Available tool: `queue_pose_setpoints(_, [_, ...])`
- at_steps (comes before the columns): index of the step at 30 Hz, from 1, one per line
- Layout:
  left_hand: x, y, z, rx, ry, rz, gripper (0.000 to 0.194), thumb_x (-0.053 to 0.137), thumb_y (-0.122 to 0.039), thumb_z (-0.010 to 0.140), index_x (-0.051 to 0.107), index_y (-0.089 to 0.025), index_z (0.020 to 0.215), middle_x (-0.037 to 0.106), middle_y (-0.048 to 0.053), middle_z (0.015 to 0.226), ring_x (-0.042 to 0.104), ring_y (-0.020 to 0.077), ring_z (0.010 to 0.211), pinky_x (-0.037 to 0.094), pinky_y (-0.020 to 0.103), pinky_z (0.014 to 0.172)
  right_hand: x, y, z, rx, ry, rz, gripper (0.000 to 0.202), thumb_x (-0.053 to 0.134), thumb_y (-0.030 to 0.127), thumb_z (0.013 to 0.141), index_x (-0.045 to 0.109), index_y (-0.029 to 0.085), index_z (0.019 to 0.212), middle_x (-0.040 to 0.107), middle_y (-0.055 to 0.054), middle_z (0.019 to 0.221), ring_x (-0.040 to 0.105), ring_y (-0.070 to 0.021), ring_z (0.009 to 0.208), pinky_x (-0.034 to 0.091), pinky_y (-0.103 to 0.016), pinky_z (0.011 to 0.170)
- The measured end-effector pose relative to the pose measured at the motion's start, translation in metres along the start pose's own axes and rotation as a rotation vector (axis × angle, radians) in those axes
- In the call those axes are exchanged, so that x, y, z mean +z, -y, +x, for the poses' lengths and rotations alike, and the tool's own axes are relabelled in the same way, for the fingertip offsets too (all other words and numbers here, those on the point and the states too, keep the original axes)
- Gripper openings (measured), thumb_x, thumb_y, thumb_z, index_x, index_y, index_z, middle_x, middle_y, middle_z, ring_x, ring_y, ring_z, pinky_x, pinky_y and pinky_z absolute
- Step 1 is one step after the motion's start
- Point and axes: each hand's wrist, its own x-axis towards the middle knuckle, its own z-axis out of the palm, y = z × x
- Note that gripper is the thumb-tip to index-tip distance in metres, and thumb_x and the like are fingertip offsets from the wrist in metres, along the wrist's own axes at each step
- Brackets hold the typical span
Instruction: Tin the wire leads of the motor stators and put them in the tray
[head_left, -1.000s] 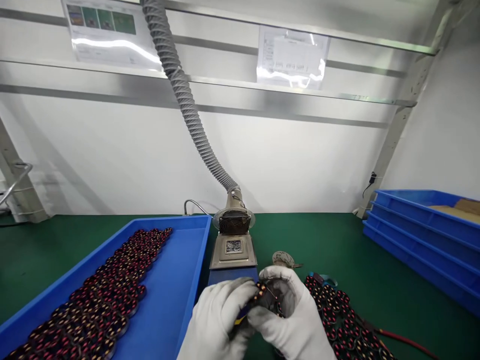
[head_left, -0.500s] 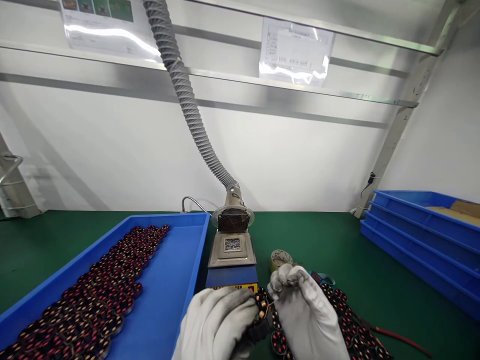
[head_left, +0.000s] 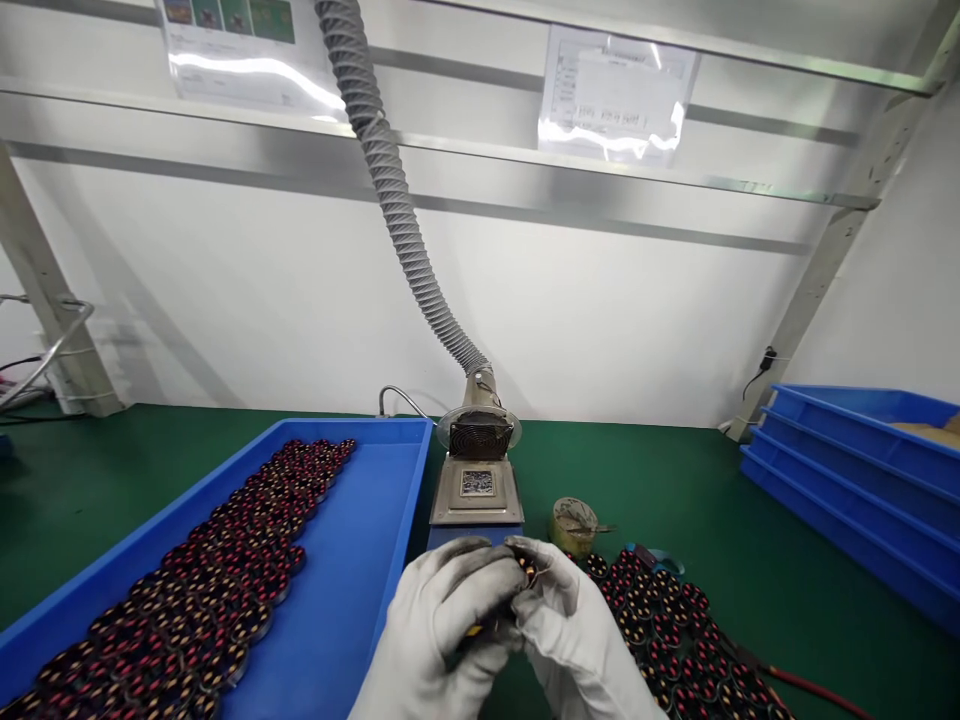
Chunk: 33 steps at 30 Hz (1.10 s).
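Both hands wear pale gloves with greyed fingertips and meet at the lower middle of the head view. My left hand [head_left: 446, 625] is wrapped around a small dark motor stator [head_left: 529, 570] with copper windings. Only a sliver of it shows between the gloves. My right hand [head_left: 574, 630] has its fingers closed against the stator's right side; whether they also pinch a thin wire is hidden. Just beyond the hands stands a metal-topped heating unit [head_left: 496, 503] on a blue base. To the right lies a pile of similar stators [head_left: 667, 620].
A blue tray [head_left: 330, 620] at left holds rows of stators. A small round tin [head_left: 574, 527] stands right of the heating unit, beneath whose grey duct hose [head_left: 409, 235] hangs. Stacked blue trays [head_left: 847, 500] stand at right. A red-handled tool [head_left: 817, 690] lies by the pile.
My right hand has moved left and down onto the stator, from a raised pinch beside it. My left hand has turned further around the stator. The view has shifted slightly left.
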Motion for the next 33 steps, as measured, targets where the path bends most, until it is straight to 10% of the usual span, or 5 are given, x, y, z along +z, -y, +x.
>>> queue_pose_setpoints(7, [-0.001,-0.001,-0.003,-0.431,-0.363,-0.520,0.018,0.046,-0.022,0.086,0.062,-0.030,0.086,0.065,-0.005,0.086,0.060,0.0136,0.087,0.047,0.020,0.078,-0.018,-0.007,0.012,0.168,0.111,0.036,0.033,0.078,0.037,0.058,0.067,0.019,0.084,0.070,-0.007,0.083,0.065,-0.0253,0.085,0.052,-0.040,0.077])
queue_pose_setpoints(14, [-0.010,-0.012,0.003,-0.353,0.057,-0.428,0.052,0.071,-0.020,0.065,0.056,-0.038,0.112,0.061,-0.005,0.115,0.055,0.0176,0.104,0.041,0.022,0.090,-0.012,-0.007,0.013,0.214,0.133,0.100,0.026,0.070,0.042,0.066,0.067,0.022,0.083,0.070,-0.005,0.079,0.065,-0.0234,0.085,0.053,-0.039,0.076])
queue_pose_setpoints(23, [-0.006,-0.014,0.005,-0.728,-0.582,-0.737,0.013,0.064,-0.018,0.072,0.070,-0.029,0.067,0.071,-0.005,0.071,0.065,0.0137,0.069,0.051,0.017,0.067,0.003,-0.009,-0.007,0.270,0.126,0.193,0.036,0.077,0.039,0.061,0.064,0.018,0.088,0.069,-0.006,0.071,0.066,-0.0204,0.062,0.054,-0.033,0.055])
queue_pose_setpoints(28, [-0.011,-0.017,0.011,-0.665,-0.188,-0.710,0.019,0.072,-0.014,0.059,0.073,-0.026,0.073,0.072,0.001,0.082,0.065,0.0176,0.078,0.051,0.017,0.069,-0.005,-0.012,-0.001,0.161,0.056,0.103,0.031,0.077,0.030,0.063,0.065,0.019,0.089,0.070,-0.005,0.081,0.066,-0.0178,0.069,0.054,-0.030,0.064])
queue_pose_setpoints(33, [-0.004,-0.015,0.007,-0.718,-0.418,-0.811,0.015,0.068,-0.015,0.066,0.071,-0.029,0.064,0.071,-0.004,0.069,0.065,0.0134,0.066,0.052,0.015,0.064,-0.005,-0.009,-0.002,0.225,0.101,0.140,0.033,0.074,0.040,0.064,0.065,0.019,0.088,0.069,-0.006,0.076,0.065,-0.0199,0.066,0.054,-0.034,0.060])
